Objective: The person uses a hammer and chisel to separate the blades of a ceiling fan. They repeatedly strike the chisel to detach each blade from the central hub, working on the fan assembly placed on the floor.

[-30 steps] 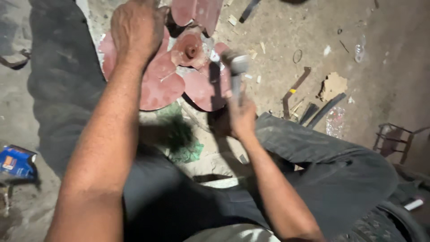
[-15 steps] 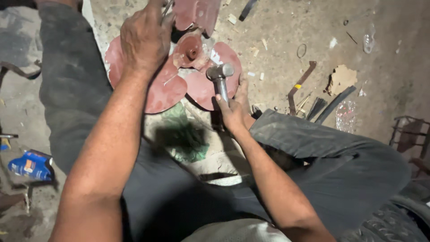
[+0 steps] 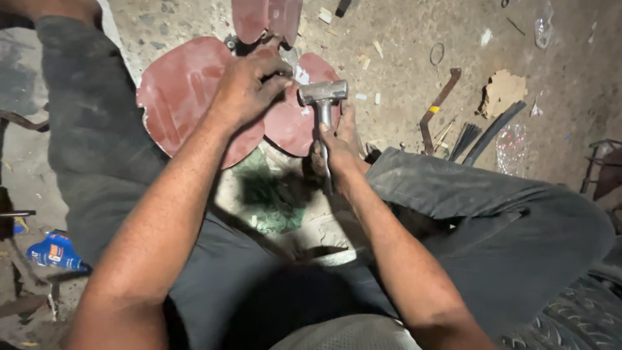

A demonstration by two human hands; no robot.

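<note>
Looking down through the headcam, I count one hammer [image 3: 322, 97] and three red fan blades [image 3: 188, 97] fanned out on the dusty floor between my knees. My right hand [image 3: 337, 146] is wrapped tight around the hammer's handle, metal head up just beside the hub. My left hand [image 3: 249, 87] is curled closed over the hub where the blades meet; can't tell what the fingers pinch. Off to the right I see one bent metal bar [image 3: 437, 110], one scrap of cardboard [image 3: 502, 91] and two dark strips [image 3: 486, 133]. One blue packet [image 3: 55, 251] lies far left.
</note>
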